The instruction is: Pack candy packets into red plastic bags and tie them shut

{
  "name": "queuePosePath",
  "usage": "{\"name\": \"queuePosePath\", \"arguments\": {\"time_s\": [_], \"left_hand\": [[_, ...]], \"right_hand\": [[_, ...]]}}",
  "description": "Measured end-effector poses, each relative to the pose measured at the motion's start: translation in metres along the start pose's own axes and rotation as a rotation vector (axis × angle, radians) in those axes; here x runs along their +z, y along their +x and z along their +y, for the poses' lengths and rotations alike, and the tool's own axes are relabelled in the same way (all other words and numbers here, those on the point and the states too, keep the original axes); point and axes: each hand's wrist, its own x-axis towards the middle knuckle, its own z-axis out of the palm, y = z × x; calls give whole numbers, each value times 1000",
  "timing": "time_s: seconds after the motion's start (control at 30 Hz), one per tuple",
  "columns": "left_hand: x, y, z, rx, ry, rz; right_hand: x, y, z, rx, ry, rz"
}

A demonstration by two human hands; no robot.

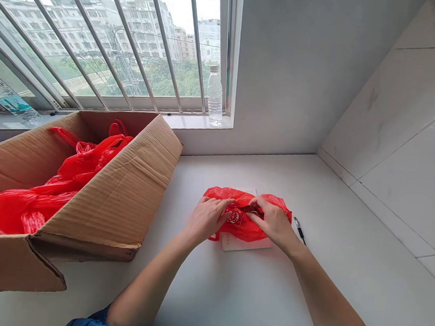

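A red plastic bag (252,232) lies spread on the white surface in front of me, its mouth open toward me. Inside it show small shiny red packets (235,215) with white print. My left hand (207,216) grips the bag's left side, fingers bent over the edge and thumb low by the packets. On the other side my right hand (273,220) curls with thumb and forefinger at the opening, holding the bag's edge; its fingertips are close to a dark red packet. Partly under the bag is a white notepad or sheet (245,244) with faint marks.
A large open cardboard box (123,196) stands at left, filled with knotted red plastic bags (80,169). A black pen (300,230) lies right of the bag. One clear bottle (215,96) stands on the sill by the barred window; another bottle (13,101) leans at far left.
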Motion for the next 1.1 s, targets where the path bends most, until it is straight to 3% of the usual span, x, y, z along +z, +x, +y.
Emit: {"name": "queuePosePath", "arguments": {"time_s": [0.07, 0.17, 0.33, 0.57, 0.83, 1.1], "left_hand": [[-3, -1, 6, -10, -111, 53], [-8, -1, 15, -73, -286, 104], [-9, -1, 13, -136, -520, 124], [-9, 0, 7, -227, -839, 188], [-10, 0, 14, -240, -1037, 48], [-8, 1, 19, -254, -1152, 135]], "right_hand": [[1, -1, -9, 47, 195, -5], [5, -2, -17, 101, 461, -133], [9, -1, -16, 143, 627, -146], [11, 3, -6, 46, 626, -99], [11, 0, -3, -61, 458, -74], [12, 0, -4, -110, 488, -62]]}}
